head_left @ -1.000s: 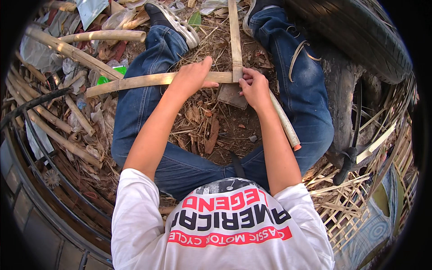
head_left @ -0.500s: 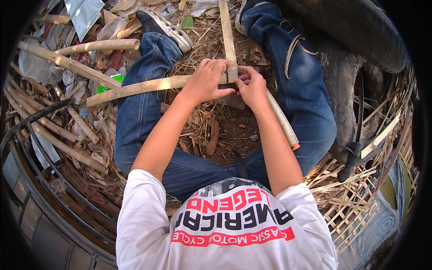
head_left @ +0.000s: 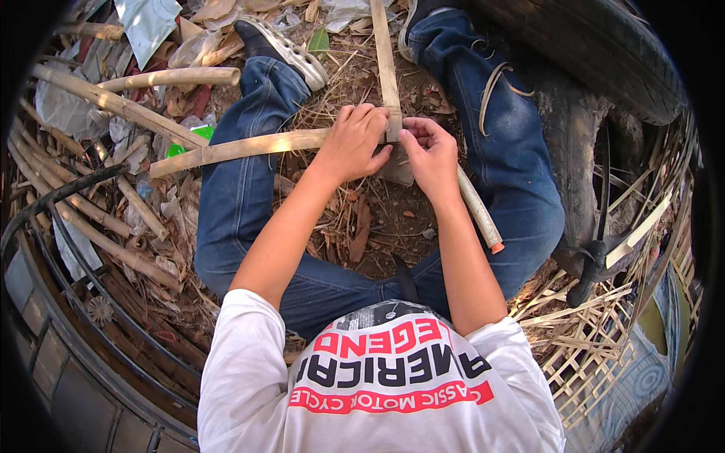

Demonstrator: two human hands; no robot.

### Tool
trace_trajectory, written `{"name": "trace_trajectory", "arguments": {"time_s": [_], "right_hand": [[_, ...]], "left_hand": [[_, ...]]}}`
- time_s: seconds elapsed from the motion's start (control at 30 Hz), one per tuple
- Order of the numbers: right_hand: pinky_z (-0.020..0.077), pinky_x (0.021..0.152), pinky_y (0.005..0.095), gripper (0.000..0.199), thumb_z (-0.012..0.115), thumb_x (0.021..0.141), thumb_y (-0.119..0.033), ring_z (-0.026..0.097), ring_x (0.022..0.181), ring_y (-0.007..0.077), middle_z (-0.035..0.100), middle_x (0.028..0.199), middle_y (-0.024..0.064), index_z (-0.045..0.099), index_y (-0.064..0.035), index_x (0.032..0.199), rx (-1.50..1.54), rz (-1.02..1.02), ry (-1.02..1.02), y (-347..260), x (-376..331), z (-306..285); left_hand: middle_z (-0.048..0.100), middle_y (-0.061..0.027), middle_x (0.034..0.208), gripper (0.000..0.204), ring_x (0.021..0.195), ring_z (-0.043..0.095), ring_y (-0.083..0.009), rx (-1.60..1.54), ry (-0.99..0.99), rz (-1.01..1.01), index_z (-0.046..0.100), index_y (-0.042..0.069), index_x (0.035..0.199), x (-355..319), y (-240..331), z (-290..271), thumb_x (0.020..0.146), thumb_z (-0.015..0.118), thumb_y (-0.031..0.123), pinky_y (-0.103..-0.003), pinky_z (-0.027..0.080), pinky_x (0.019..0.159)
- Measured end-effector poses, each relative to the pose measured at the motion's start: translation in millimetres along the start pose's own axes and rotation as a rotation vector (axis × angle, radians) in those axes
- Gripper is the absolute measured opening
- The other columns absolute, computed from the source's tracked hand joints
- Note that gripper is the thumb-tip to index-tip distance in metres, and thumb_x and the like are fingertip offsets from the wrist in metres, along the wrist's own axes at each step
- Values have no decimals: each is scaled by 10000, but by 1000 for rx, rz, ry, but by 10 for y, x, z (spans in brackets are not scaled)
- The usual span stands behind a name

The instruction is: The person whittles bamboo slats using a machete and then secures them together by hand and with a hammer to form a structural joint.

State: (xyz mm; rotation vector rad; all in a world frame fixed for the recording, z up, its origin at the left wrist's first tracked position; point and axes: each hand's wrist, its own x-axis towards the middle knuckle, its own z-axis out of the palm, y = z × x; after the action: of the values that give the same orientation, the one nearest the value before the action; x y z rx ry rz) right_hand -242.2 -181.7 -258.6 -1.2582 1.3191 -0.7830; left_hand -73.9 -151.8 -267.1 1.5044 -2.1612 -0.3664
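Observation:
A flat bamboo strip (head_left: 242,146) runs from the left across my left thigh. My left hand (head_left: 352,143) is closed around its right end. There it meets a second bamboo strip (head_left: 384,57), which points away from me between my feet. My right hand (head_left: 433,157) is at the right edge of this meeting point, thumb and forefinger drawn together. Whatever they pinch is too small or hidden to make out. A pale rod with an orange end (head_left: 479,209) slants past my right forearm against my right thigh. Beneath my hands, a dark flat piece (head_left: 396,172) partly shows.
Bamboo poles (head_left: 121,107) and plastic scraps lie at the left, beside a black metal frame (head_left: 60,200). A tire (head_left: 596,53) is at the far right. Woven bamboo lattice (head_left: 593,351) and a dark-handled tool (head_left: 591,268) sit at the right. Dry leaves (head_left: 360,234) cover soil between my legs.
My right hand has shifted slightly right, and its fingertips have drawn off the front of the joint. My left hand stays on the strip, a little lower and with its fingers closer together.

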Motion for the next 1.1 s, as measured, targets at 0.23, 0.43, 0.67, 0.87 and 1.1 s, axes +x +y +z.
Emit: {"name": "trace_trajectory", "arguments": {"time_s": [0.23,0.43,0.67,0.87,1.1], "right_hand": [[516,651,244,235,726,793,-56,642,697,101,702,810,90,696,28,1011,47,-85,-124,-183,13,-6],[517,644,241,141,695,819,-31,656,680,106,716,803,88,714,28,945,57,-140,17,-72,56,-28],[519,638,266,133,683,818,-8,676,693,139,701,799,142,707,21,945,-99,-159,43,123,8,24],[533,642,299,144,683,790,23,689,700,240,695,839,162,706,14,932,-273,-343,79,157,24,49],[545,655,317,145,675,781,40,696,736,271,695,853,162,699,13,922,-300,-447,64,189,56,77]], "left_hand": [[554,-116,1141,484,1111,492,-294,-41,57,7,480,11,1103,77,112,-40,676,657,155,-422,353,922],[568,-94,1133,500,1183,460,-283,-59,12,-73,487,32,1145,122,120,-38,705,678,171,-456,297,970],[603,-15,1179,433,1257,439,-258,5,44,-182,629,123,1062,31,34,-52,688,783,277,-470,254,1016],[648,9,1096,303,1209,482,-239,-40,126,-205,692,126,954,37,83,78,685,785,231,-466,269,999],[678,16,1062,225,1196,497,-243,-60,190,-225,710,115,880,21,64,179,677,773,188,-475,275,1000]]}}
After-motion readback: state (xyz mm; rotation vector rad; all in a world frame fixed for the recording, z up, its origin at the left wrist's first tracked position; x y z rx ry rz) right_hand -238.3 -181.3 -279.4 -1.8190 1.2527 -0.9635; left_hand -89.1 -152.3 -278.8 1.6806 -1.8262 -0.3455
